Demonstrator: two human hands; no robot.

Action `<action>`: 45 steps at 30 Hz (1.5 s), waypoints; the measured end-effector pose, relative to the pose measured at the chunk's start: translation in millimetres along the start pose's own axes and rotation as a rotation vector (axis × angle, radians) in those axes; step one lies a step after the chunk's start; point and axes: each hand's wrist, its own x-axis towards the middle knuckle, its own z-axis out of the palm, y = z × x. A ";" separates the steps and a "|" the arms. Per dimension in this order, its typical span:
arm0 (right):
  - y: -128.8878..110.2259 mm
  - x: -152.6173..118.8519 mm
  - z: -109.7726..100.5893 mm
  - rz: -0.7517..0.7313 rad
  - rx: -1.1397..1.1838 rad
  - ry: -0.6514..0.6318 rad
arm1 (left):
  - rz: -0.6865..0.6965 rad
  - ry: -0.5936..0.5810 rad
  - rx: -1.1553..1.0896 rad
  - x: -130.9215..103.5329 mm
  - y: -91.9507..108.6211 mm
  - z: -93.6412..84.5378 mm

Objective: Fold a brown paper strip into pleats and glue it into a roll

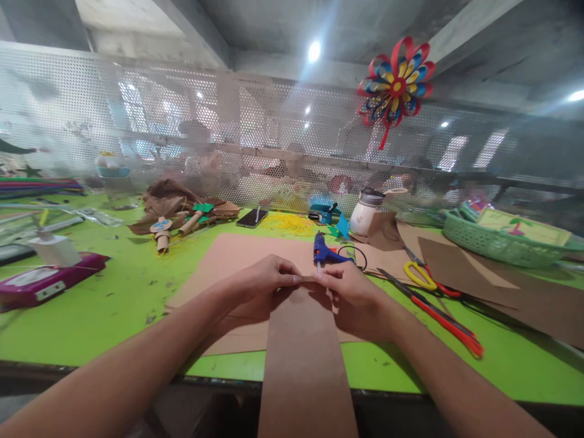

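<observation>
A long strip of brown paper [303, 359] runs from the middle of the table down past its near edge. My left hand [269, 283] pinches the strip's far end at its left corner. At the right corner of that same end, my right hand [356, 298] pinches it too, thumb and finger closed on the paper. The end looks slightly folded or rolled between the fingers. Beneath lie larger brown paper sheets [219, 261]. Just beyond my right hand sits a blue glue gun [326, 250], its cord looping to the right.
Right of my hands lie red-handled scissors [449, 325], yellow-handled scissors [420, 277], brown sheets [465, 267] and a green basket [502, 240]. A white jar [364, 214], phone [252, 218] and crumpled-paper crafts [176, 210] stand behind. At left is a purple power strip [50, 280] with a white plug.
</observation>
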 end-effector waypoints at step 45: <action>-3.2 -3.6 7.1 -0.141 0.079 -0.022 | 0.255 0.173 0.351 0.0 9.0 7.0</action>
